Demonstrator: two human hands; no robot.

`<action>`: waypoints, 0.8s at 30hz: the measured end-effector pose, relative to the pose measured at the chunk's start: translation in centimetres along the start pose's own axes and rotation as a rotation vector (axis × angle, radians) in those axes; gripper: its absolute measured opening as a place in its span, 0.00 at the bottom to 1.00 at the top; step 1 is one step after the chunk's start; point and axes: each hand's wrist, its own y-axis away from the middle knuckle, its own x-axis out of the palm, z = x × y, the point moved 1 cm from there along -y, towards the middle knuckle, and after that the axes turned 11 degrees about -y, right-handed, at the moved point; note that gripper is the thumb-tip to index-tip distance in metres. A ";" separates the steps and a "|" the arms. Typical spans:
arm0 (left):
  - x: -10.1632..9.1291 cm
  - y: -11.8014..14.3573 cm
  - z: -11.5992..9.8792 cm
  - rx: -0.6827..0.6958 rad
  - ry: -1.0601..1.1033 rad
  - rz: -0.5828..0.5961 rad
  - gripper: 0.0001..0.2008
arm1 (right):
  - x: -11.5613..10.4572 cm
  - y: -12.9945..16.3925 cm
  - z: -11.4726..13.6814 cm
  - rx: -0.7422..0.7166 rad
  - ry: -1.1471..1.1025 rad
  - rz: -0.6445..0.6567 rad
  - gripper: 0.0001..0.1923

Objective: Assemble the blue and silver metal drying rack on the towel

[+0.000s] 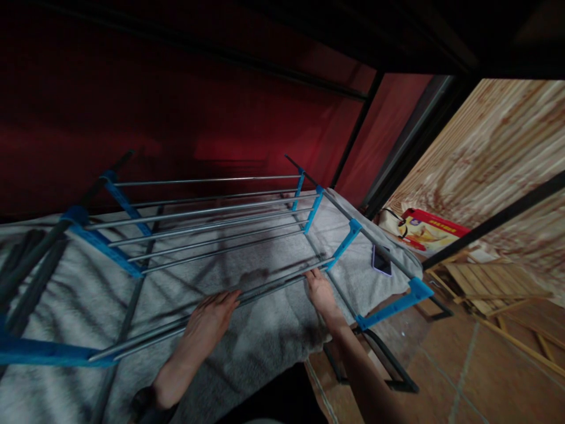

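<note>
Left hand (212, 315) flat, fingers extended; right hand (320, 291) curled, arms outstretched.

Your left hand (212, 315) rests on the nearest rails (265, 284) of the drying rack (207, 221), and your right hand (320, 291) is on those same rails further right, just beside a side bracket (344, 244). The rack lies on the blanket (273, 341), which spreads beneath it and under both hands. Right of the rack, a phone (382, 260) lies on the blanket near its edge. Beyond that, a box (424, 231) sits against the wooden panel (494, 165); folded wooden slats (489, 282) lie on the floor (441, 365) to the right.
</note>
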 end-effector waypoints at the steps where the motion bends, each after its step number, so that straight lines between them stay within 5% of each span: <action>1: 0.0 0.0 0.0 0.001 0.002 -0.003 0.20 | 0.0 -0.1 0.0 -0.001 0.003 -0.005 0.27; 24: 0.3 0.0 0.2 0.007 -0.016 -0.026 0.20 | 0.6 0.0 -1.0 0.000 -0.103 -0.067 0.25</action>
